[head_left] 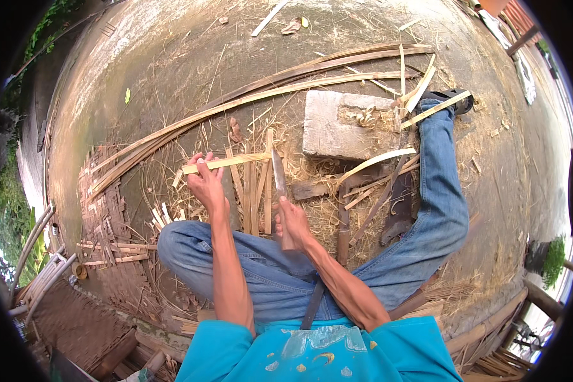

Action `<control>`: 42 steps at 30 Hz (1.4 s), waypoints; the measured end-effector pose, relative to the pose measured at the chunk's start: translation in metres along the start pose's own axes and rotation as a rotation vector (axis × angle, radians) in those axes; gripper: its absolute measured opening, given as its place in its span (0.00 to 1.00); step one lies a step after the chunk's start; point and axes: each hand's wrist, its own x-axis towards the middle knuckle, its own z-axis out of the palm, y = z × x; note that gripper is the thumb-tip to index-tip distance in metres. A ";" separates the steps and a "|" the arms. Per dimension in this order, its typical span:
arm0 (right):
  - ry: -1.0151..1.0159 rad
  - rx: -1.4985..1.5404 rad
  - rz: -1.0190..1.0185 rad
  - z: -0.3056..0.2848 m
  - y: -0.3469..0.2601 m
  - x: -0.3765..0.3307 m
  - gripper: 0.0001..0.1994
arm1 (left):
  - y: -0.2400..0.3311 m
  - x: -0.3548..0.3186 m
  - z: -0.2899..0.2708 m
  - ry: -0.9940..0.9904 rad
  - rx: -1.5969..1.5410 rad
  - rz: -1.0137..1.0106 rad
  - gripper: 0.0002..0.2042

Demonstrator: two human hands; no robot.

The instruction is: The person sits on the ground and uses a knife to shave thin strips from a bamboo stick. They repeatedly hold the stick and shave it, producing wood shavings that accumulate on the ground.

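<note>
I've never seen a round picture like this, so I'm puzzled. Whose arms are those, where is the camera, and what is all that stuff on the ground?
There is no machine here. The camera sits on a person's head and looks down, so the arms are that person's own. Its wide lens bends the edges, which makes the picture look round. The person sits on the ground in blue jeans. The left hand holds a pale flat bamboo strip in its grip. The right hand is shut on a long knife with a wooden handle, whose blade meets the strip. Ahead lie long curved bamboo slats, a grey stone block and dry shavings. A woven bamboo mat lies to the left.
</note>
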 end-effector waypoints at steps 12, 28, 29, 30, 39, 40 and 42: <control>0.060 0.051 -0.010 0.002 0.002 0.006 0.24 | 0.002 -0.004 0.001 -0.013 0.012 0.015 0.13; -0.134 -0.177 -0.066 0.009 -0.016 -0.015 0.26 | -0.004 0.005 -0.003 -0.011 -0.067 -0.004 0.15; -0.075 -0.098 -0.042 0.012 -0.012 -0.018 0.26 | -0.004 0.003 -0.002 -0.012 -0.058 -0.005 0.15; -0.099 -0.081 -0.021 0.012 -0.010 -0.020 0.26 | -0.003 0.001 -0.003 -0.014 -0.050 -0.005 0.15; -0.127 -0.066 -0.012 0.017 -0.013 -0.023 0.25 | -0.005 0.004 -0.004 -0.022 -0.058 -0.008 0.15; -0.120 -0.097 -0.020 0.015 -0.015 -0.023 0.25 | -0.006 0.005 -0.004 -0.024 -0.071 -0.003 0.16; -0.092 -0.095 -0.023 0.016 -0.015 -0.025 0.24 | -0.008 0.004 -0.007 -0.026 -0.081 0.001 0.16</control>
